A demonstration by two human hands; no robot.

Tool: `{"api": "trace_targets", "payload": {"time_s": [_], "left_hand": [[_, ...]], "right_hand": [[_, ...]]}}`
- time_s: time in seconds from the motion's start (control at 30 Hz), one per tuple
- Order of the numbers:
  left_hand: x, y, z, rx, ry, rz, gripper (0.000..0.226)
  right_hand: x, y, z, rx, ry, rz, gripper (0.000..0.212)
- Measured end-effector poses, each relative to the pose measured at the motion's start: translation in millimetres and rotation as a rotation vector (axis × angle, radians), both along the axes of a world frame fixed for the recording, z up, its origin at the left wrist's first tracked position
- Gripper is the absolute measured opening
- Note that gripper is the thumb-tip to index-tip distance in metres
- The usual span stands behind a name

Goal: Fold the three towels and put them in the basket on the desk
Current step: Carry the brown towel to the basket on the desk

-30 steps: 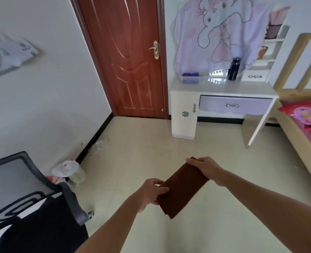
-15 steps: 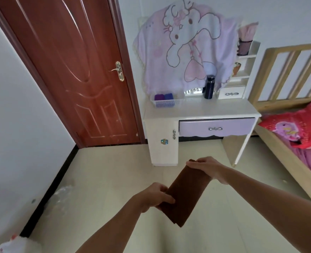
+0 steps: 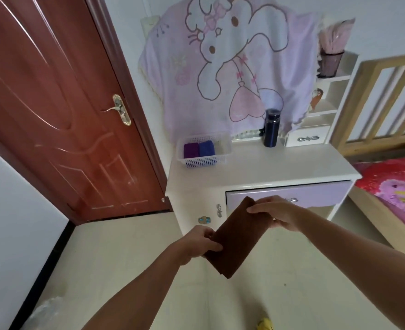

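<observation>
On the head camera I see both arms reaching forward above the floor. The left hand (image 3: 198, 244) pinches the lower end of the folded brown towel (image 3: 234, 239), fingers curled round its edge. The right hand (image 3: 277, 214) grips the upper end, fingers wrapped over it. The towel slants between them, in front of the bench (image 3: 280, 163). On the bench, a white basket (image 3: 204, 161) holds a purple towel (image 3: 191, 150) and a blue towel (image 3: 206, 148) side by side.
</observation>
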State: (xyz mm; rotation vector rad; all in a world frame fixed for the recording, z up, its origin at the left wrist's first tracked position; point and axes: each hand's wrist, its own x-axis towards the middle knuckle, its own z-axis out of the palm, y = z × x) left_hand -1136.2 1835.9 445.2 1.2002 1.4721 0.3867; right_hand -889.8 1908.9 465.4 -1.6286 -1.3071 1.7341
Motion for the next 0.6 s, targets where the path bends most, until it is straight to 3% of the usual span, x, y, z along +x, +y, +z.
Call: {"api": "trace_targets", "payload": {"time_s": [0.33,0.6], "left_hand": [[0.9,180.2,-1.1,0.003,-0.024,0.164,0.022],[-30.3,326.0,-12.2,-0.007,0.011,0.131,0.025]], "right_hand": [[-24.0,224.4,-1.5,-0.122,0.020,0.098,0.029],[-57.0,372.7,-16.1,-0.028,-0.018,0.054,0.027]]}}
